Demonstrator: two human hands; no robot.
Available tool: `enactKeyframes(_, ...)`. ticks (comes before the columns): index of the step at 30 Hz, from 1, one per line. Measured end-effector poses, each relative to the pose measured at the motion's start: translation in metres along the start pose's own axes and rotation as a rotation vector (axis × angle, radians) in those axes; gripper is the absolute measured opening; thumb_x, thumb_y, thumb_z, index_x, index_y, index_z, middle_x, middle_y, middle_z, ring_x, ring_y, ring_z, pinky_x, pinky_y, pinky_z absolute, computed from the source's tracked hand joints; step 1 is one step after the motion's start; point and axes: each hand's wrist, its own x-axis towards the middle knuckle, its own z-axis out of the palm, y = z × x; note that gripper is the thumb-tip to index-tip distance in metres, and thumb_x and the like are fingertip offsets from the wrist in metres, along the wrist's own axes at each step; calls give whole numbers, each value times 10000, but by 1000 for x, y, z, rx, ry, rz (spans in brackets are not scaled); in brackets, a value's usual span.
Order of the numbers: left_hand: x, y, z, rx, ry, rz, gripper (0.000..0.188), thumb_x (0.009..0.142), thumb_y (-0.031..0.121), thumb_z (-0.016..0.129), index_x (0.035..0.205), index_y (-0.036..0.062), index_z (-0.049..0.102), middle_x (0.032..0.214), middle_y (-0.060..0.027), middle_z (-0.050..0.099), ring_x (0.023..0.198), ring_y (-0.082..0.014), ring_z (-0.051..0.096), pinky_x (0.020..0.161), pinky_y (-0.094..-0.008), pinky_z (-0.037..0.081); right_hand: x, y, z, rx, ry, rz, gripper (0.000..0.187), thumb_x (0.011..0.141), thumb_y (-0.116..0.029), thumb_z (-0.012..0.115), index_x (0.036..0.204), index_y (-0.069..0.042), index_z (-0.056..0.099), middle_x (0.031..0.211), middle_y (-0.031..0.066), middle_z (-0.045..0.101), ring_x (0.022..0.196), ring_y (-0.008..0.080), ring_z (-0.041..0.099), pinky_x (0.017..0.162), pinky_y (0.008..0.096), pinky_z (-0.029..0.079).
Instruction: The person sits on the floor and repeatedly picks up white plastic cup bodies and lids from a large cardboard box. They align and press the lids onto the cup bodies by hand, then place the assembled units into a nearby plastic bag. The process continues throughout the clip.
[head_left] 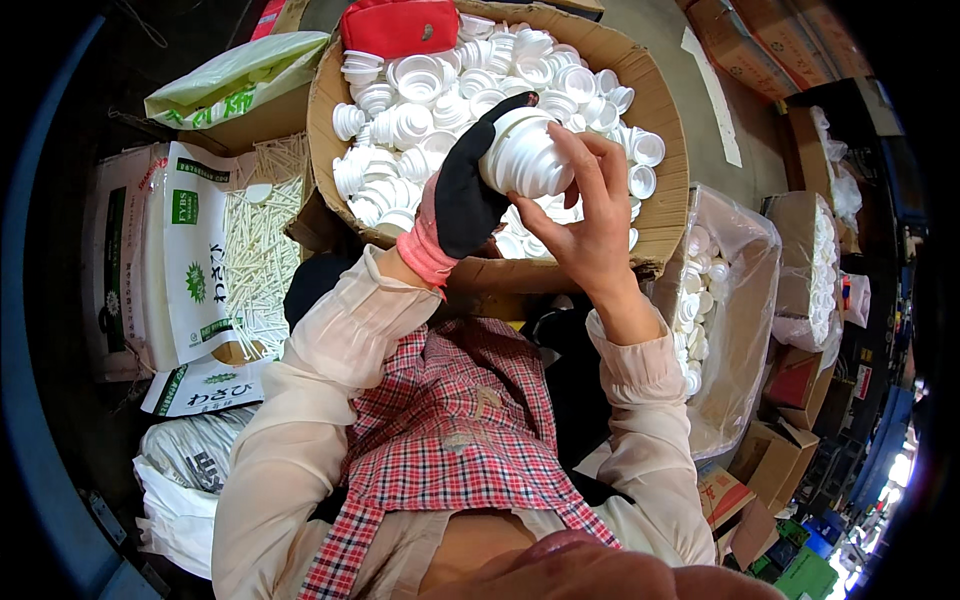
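Observation:
A white ribbed plastic cap-like part (527, 155), round and stepped, is held up between both hands over a large cardboard box (655, 120). My left hand (470, 190), in a black glove with a pink cuff, wraps around its left side. The bare fingers of my right hand (590, 205) pinch it from the right, thumb below and fingertips on its upper right edge. Many similar white plastic parts (415, 80) fill the box beneath, lying at all angles. Whether anything sits inside the held part cannot be seen.
A red pouch (400, 27) lies at the box's far left. To the left, thin white sticks (262, 245) fill a carton beside printed sacks. On the right, a plastic-lined box (735, 330) contains small white caps (697, 300). Further cartons (775, 460) stand beyond it.

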Motion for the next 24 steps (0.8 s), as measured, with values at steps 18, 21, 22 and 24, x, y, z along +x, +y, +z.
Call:
enactKeyframes(18,3,14,10,-480,69,-375,579,844,114,641,1374,26,426,1240,-68,554,1052,-137,551,898,-262,450,6,13,5,618,111,445,625,889,-451,591,1295,13,485,1171,144,546,1020,192,536,860,324,433)
enactKeyframes(21,0,16,19,-481,60,-447,583,834,140,682,1358,27,452,1218,-48,560,1007,-114,556,874,-246,448,9,19,16,698,118,746,694,973,-575,320,1058,43,624,978,112,641,916,170,584,831,283,445)
enactKeyframes(22,-2,17,24,-444,58,-462,579,836,142,685,1355,26,455,1212,-47,560,1007,-113,555,871,-244,449,9,24,16,611,121,726,686,974,-572,318,1003,35,636,918,100,649,859,160,588,788,284,446)
enactKeyframes(24,-4,4,35,-474,69,-431,543,843,149,692,1331,36,481,1154,-30,578,955,-96,557,816,-225,458,13,20,9,399,144,726,674,979,-558,317,894,25,646,771,86,643,737,148,584,698,292,444)
